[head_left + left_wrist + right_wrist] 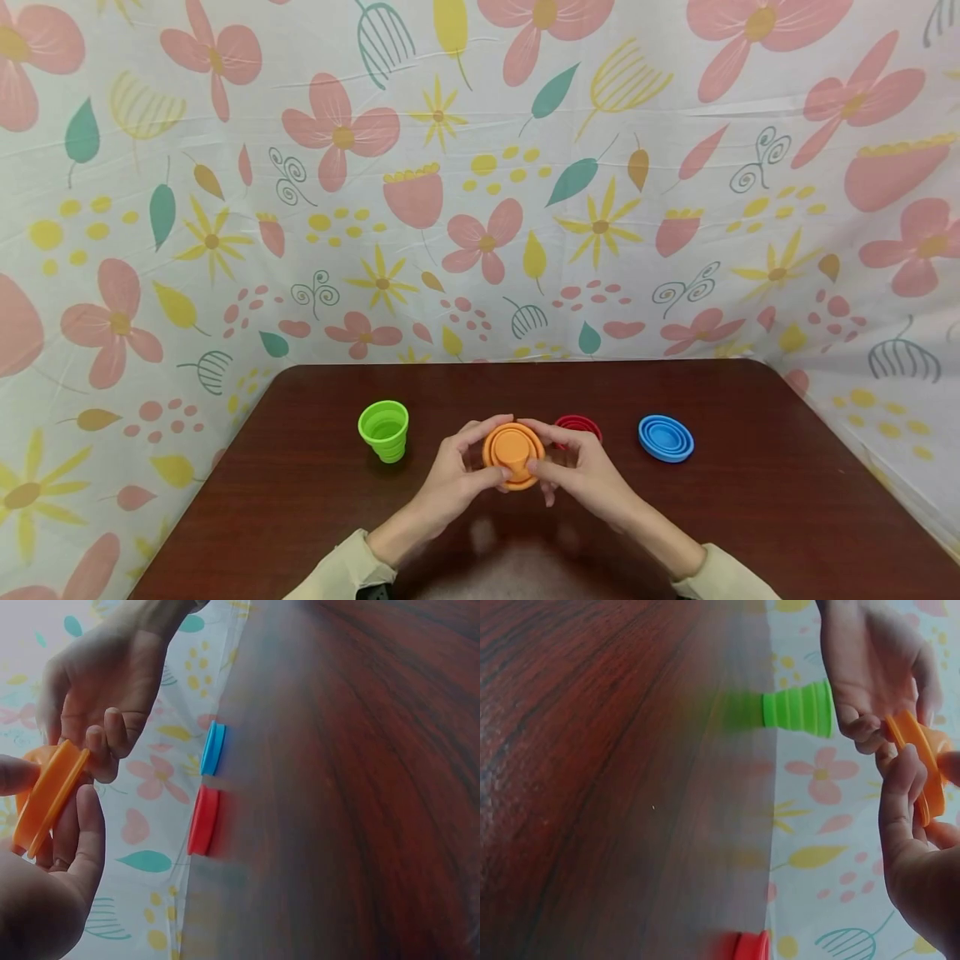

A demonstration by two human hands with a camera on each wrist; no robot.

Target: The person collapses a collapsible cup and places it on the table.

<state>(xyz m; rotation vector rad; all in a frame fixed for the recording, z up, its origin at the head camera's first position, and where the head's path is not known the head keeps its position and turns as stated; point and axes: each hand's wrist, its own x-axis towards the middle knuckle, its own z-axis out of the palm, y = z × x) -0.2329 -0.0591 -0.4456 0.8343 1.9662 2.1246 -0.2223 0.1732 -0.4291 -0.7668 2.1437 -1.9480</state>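
Both hands hold an orange collapsible cup point(513, 450) up over the table, one at each side of it. My left hand point(454, 468) grips its left edge, the thumb on the near face and the fingers behind. On the other side my right hand point(583, 468) pinches it, thumb pressed on the face near the middle. The cup is mostly flat, its rings nested; in the left wrist view a short bulge stands out from the orange rim point(49, 799) on the thumb side. Behind the right fingers sits a red collapsed cup point(579, 425), partly hidden.
A green collapsible cup point(384, 430) stands extended at the left of the dark wooden table point(315, 500). To the right lies a blue collapsed cup point(666, 438). A flower-print cloth point(487, 167) hangs behind the table and along its sides.
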